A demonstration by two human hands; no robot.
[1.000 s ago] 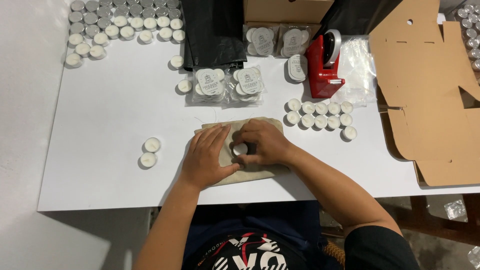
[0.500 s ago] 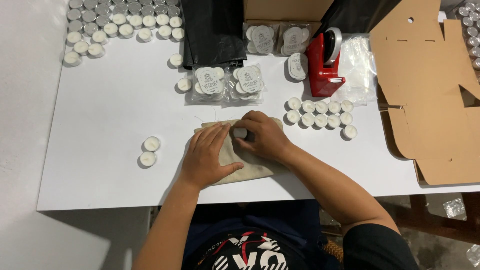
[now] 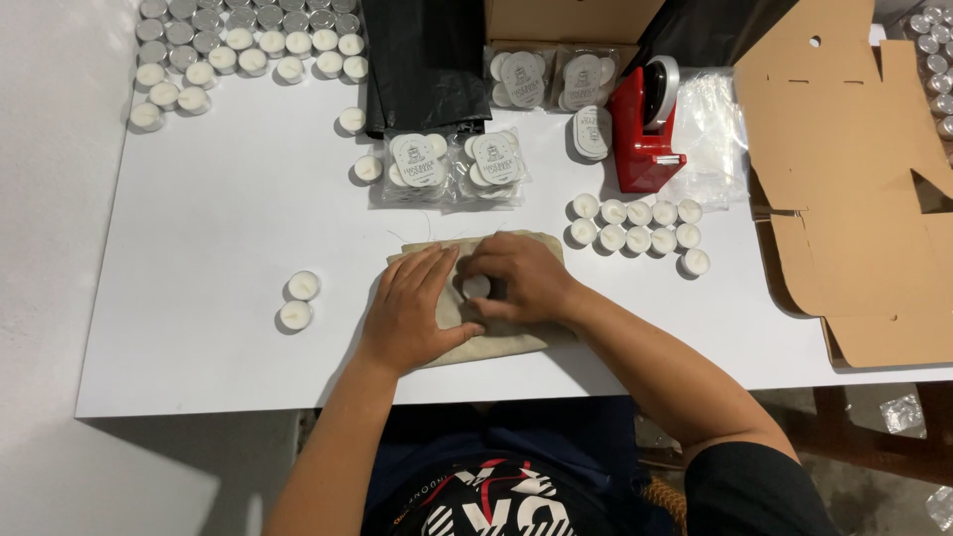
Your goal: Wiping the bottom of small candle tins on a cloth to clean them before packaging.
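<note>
White table (image 3: 199,248), scattered tealight candles (image 3: 635,223)

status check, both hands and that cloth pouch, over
Left hand flat on beige cloth pouch. Right hand pinching a white tealight on top of it. Two loose tealights left of the pouch, nothing blocking.

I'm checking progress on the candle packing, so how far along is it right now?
Done: two sealed clear packs of tealights lie by the black bag, and more by the red tape dispenser. In hand: the left hand flattens a beige cloth pouch while the right hand holds one tealight on it. Left: loose tealights at right, two at left, many at the top left.
</note>
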